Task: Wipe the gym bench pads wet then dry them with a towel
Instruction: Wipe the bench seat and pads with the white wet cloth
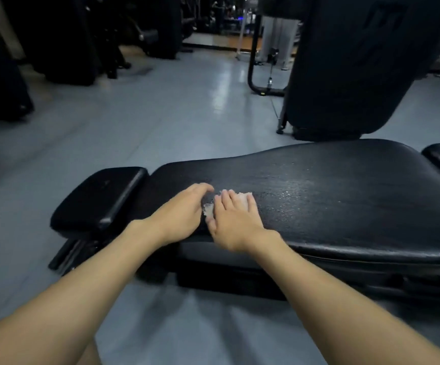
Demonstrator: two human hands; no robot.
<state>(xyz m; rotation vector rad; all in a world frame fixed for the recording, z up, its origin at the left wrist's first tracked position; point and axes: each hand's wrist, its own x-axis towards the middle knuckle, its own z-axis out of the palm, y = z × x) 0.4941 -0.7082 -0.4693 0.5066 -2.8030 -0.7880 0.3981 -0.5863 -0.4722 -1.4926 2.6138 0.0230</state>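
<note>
Bench pad (345, 206) beneath right hand (236, 222) flat on white cloth (208, 210), left hand (182, 212) loose, empty alongside.

Low in the middle of the frame, the right hand (233, 219) lies flat with straight fingers on a pale cloth (242, 200), pressing it to the large black bench pad (345, 201). The left hand (182, 209) rests just beside it on the same pad, fingers bent. Right of the hands the pad glistens with fine droplets. A small pad (100, 196) sits at its left end, an upright pad (358, 61) stands at upper right, and grey floor (161, 101) spreads behind.
</note>
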